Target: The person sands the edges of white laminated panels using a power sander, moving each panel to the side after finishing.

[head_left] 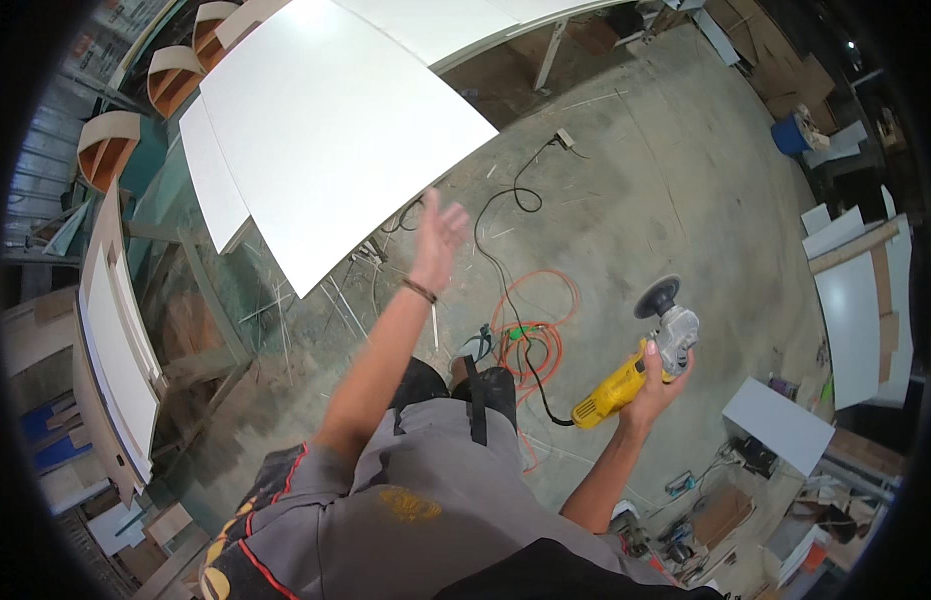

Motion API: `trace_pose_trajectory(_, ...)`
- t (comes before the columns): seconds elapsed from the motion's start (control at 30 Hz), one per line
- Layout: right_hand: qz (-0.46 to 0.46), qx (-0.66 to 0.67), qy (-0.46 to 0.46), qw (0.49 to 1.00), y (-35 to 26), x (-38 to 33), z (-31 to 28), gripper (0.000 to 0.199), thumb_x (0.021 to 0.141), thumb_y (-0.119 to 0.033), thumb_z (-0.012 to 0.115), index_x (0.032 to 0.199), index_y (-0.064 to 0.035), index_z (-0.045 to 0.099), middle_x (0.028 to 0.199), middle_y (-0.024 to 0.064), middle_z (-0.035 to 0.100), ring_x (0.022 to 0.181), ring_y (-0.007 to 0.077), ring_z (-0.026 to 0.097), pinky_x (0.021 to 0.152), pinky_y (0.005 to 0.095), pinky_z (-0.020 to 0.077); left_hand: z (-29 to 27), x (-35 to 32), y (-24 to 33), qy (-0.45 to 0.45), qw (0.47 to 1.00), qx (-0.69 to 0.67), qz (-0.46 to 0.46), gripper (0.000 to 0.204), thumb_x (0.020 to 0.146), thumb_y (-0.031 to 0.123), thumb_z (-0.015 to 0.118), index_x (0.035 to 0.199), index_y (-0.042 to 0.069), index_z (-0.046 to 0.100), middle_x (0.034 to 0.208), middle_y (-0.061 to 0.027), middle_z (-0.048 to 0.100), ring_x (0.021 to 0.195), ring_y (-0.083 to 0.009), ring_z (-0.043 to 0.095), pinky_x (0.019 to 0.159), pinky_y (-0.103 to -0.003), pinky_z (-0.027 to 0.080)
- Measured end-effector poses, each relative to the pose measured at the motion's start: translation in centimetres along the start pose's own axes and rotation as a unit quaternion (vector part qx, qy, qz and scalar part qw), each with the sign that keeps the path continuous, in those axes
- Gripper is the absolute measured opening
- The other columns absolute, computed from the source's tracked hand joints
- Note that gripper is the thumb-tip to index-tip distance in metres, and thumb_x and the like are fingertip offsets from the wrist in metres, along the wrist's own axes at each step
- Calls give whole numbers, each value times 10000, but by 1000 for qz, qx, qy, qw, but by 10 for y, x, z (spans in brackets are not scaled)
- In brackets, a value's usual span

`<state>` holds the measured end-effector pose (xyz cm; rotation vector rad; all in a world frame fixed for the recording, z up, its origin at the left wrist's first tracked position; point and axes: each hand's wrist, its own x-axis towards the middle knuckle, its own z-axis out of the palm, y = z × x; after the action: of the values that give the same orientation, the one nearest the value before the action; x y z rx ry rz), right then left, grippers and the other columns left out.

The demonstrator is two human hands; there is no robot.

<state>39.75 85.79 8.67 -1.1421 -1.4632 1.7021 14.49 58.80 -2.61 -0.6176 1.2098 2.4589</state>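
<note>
Sander (641, 365): corded power tool, held in the air over the concrete floor (666, 180), in front of the person and to their right.

Handling: judged fairly heavy for its size, rigid, weight biased toward the metal head. The yellow body is smooth plastic and could slip in a dusty palm. Best taken around the neck where the body meets the grey gear housing, or along the yellow barrel; keep off the disc and mind the trailing cable.

Appearance: yellow barrel, grey metal head, round black disc (657, 297) at the top end, tilted up and away. A black cord (539, 385) leaves the rear and drops toward a loose coil of orange cable (531, 330) on the floor.

Right hand (658, 382): clenched around the sander at the neck, just behind the head.

Left hand (438, 238): released, fingers spread, raised and grasping nothing, a band at the wrist; it is near the corner of a large white panel (336, 130).

Surroundings: further white panels at the left and right edges, scraps and dust on the floor, a blue bucket (791, 135) well apart.
</note>
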Motion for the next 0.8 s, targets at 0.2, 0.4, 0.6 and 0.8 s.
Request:
trace_pose_trajectory(0.2, 47, 41, 47, 997, 17, -13, -41, 764, 862, -97, 812, 1498, -42, 392, 1192, 124, 621, 961, 205, 647, 796, 376, 565, -60, 54, 16, 42, 987, -149, 51, 843, 1058, 500, 512, 1580, -51, 145, 1543, -255, 410, 1401, -338, 480, 1137, -425, 484)
trace_pose_trajectory(0.4, 39, 30, 102, 994, 60, -9, -84, 758, 859, -130, 824, 1483, -33, 404, 1172, 151, 622, 909, 228, 656, 752, 376, 575, -114, -17, 37, 184, 978, -61, 72, 637, 1082, 528, 444, 1410, -17, 427, 1373, -178, 524, 1262, -273, 579, 1072, -400, 530)
trace_pose_trajectory(0.6, 53, 28, 68, 996, 47, -8, -66, 698, 886, -154, 806, 1458, -26, 427, 1173, 158, 621, 906, 235, 652, 714, 385, 583, -214, -67, 88, 335, 927, -75, 150, 457, 1094, 507, 438, 1203, 73, 529, 1233, -78, 573, 1013, -206, 575, 919, -393, 533)
trace_pose_trajectory(0.8, 28, 26, 4, 999, 31, 6, -38, 668, 899, -171, 795, 1441, -42, 427, 1151, 151, 621, 887, 236, 649, 683, 388, 585, -310, -68, 141, 407, 893, -68, 178, 371, 1111, 404, 431, 1201, 68, 561, 1188, -83, 613, 1051, -216, 606, 869, -410, 532)
